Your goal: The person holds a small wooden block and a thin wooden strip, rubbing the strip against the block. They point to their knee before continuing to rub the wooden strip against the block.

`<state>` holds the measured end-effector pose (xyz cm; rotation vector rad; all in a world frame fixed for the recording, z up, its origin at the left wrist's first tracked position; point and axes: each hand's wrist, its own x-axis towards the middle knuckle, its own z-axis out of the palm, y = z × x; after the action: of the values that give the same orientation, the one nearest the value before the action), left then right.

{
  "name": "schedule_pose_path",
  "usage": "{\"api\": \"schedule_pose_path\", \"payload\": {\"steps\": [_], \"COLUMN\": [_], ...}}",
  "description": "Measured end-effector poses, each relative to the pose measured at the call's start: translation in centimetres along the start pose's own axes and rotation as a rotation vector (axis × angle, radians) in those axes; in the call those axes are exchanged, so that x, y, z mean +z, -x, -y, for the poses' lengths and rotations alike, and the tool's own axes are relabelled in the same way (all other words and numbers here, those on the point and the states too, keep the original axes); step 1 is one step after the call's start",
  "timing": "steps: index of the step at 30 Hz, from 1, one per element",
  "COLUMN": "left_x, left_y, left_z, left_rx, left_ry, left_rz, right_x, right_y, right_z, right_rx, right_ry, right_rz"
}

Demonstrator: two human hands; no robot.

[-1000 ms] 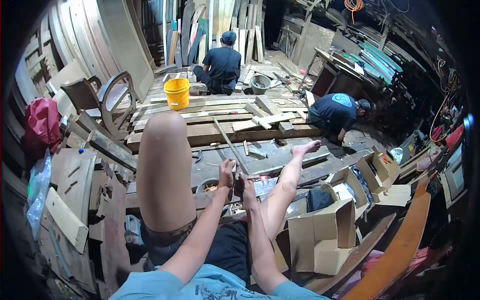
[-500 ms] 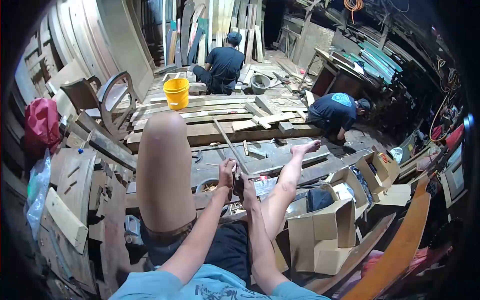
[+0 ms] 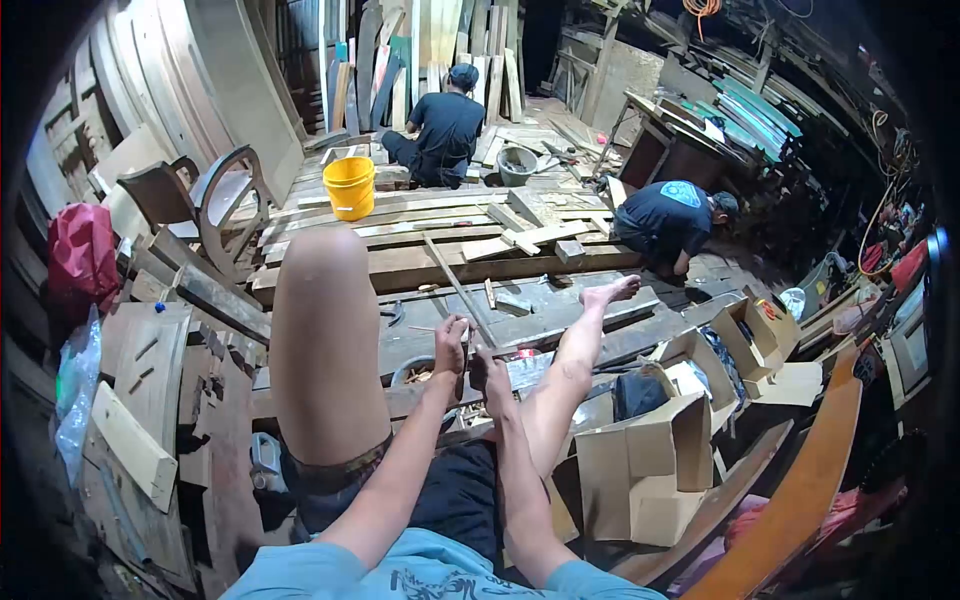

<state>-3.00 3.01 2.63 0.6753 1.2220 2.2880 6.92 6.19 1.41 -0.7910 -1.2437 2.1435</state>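
Note:
In the head view, my left hand (image 3: pixel 452 346) is closed between my legs, with a thin pale stick (image 3: pixel 422 328) poking out to its left. Close beside it, my right hand (image 3: pixel 489 374) is also closed, thumb side up. What its fingers grip is too small and dark to make out. A long narrow wooden strip (image 3: pixel 455 280) lies just beyond both hands. Below my left wrist, partly hidden, sits a round container (image 3: pixel 412 372) with wood chips in it. A hammer-like tool (image 3: pixel 396 314) rests on the boards to the left.
A yellow bucket (image 3: pixel 349 188) stands ahead, near a seated person (image 3: pixel 447 130). Another person (image 3: pixel 668 222) bends over the floor at right. Open cardboard boxes (image 3: pixel 640 470) crowd my right side. A wooden chair (image 3: pixel 215 200) and planks (image 3: pixel 130 445) are at left.
Both hands stay close together with only slight finger shifts. The view has tilted a little. The person at right has barely moved.

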Motion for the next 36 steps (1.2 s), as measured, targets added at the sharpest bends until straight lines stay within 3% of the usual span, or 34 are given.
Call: {"api": "schedule_pose_path", "payload": {"steps": [1, 4, 6, 8, 12, 14, 16, 18, 20, 22, 24, 25, 26, 28, 30, 33, 34, 36], "left_x": [0.0, 0.5, 0.5, 0.2, 0.5, 0.4, 0.3, 0.2, 0.7, 0.6, 0.4, 0.4, 0.4, 0.6, 0.3, 0.4, 0.5, 0.8], "left_y": [-0.1, 0.1, 0.0, -0.1, 0.3, 0.2, 0.2, 0.6, 0.4, 0.3, 0.3, 0.3, 0.4, 0.3, 0.3, 0.0, 0.2, 0.0], "left_z": [0.1, 0.5, 0.4, 0.5, -0.1, -0.1, 0.1, 0.2, -0.5, -0.2, -0.3, -0.3, -0.2, -0.3, -0.3, -0.1, 0.1, -0.5], "left_rx": [0.019, -0.061, -0.055, -0.041, -0.080, -0.077, -0.038, -0.030, -0.026, -0.020, -0.053, -0.073, -0.098, -0.059, -0.060, -0.038, -0.028, -0.008], "left_ry": [-0.015, 0.023, 0.009, -0.013, 0.064, 0.049, 0.095, 0.042, -0.087, -0.105, -0.092, -0.047, -0.005, -0.036, -0.048, -0.030, -0.005, -0.018], "left_rz": [0.013, -0.025, -0.009, 0.001, -0.003, 0.000, -0.009, -0.009, 0.000, 0.002, -0.040, -0.045, -0.044, -0.037, -0.025, -0.041, -0.054, -0.021], "right_x": [-0.2, -1.3, -1.4, 0.0, -1.2, -0.5, 0.1, 0.3, -1.9, -1.7, 0.2, 1.7, 0.7, -1.1, -1.0, 1.0, 0.2, -2.1], "right_y": [-0.2, -1.5, -1.8, 0.2, -1.2, -0.8, -0.1, 0.8, -2.2, -2.1, 0.3, 1.0, 0.7, -1.8, -2.2, 0.7, 0.1, -2.8], "right_z": [-0.4, -1.6, -2.0, 0.1, -1.4, -0.7, -0.2, 0.2, -1.8, -1.8, 0.3, 0.6, 0.5, -1.5, -2.1, 0.7, -0.3, -2.5], "right_rx": [0.005, -0.028, -0.020, 0.031, -0.024, 0.017, -0.082, -0.052, 0.035, 0.083, -0.039, -0.058, -0.088, 0.046, 0.025, -0.008, -0.003, 0.004], "right_ry": [0.003, 0.411, 0.404, -0.061, 0.280, 0.241, -0.039, -0.131, 0.390, 0.409, -0.013, -0.087, -0.030, 0.284, 0.316, -0.150, -0.151, 0.300], "right_rz": [0.003, -0.075, -0.082, 0.001, -0.019, -0.037, -0.028, 0.004, -0.040, -0.063, -0.015, -0.156, -0.008, -0.039, -0.059, -0.029, -0.034, -0.013]}}
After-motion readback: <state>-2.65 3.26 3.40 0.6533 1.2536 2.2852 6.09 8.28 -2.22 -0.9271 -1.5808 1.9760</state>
